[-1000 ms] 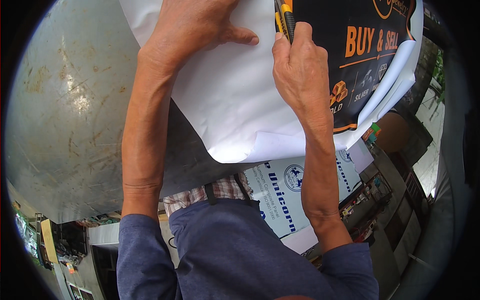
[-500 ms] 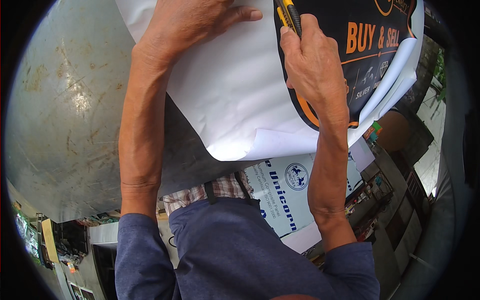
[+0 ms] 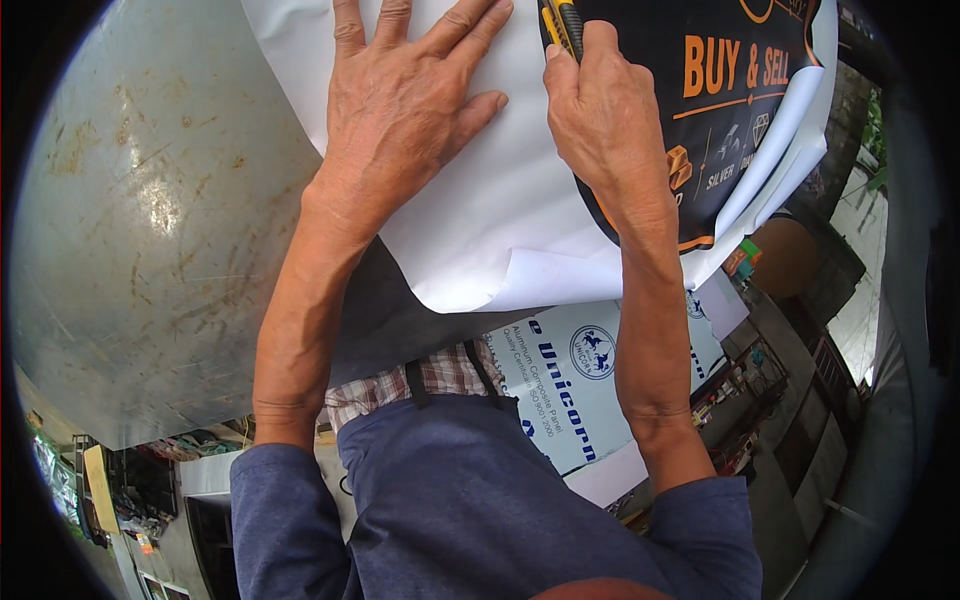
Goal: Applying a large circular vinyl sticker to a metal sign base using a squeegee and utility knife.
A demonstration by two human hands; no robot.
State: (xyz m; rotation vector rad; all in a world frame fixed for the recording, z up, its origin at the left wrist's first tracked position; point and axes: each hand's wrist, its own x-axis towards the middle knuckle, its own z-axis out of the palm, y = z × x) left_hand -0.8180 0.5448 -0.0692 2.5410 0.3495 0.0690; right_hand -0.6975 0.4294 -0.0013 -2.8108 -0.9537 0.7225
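Note:
My left hand (image 3: 398,120) lies spread flat on a large white sheet (image 3: 450,235), thumb out toward the right. My right hand (image 3: 605,125) grips a yellow-and-black utility knife (image 3: 565,22), held along the left edge of a black printed panel with orange lettering (image 3: 730,110). The knife’s tip is cut off by the top of the view, so its contact with the sheet cannot be seen. Along the right, the sheet’s edge curls up in white rolls (image 3: 775,160), and its lower corner is folded over.
A scuffed grey metal worktop (image 3: 150,180) fills the left. Below the sheet, a pale blue board with printed markings (image 3: 560,380) leans near my body, beside checked cloth (image 3: 365,400). Clutter (image 3: 130,485) shows low on the left; a brown round object (image 3: 790,255) is at right.
My left hand has shifted right, its fingers now stretched out flat in view. My right hand and knife moved right, then back slightly left and farther up.

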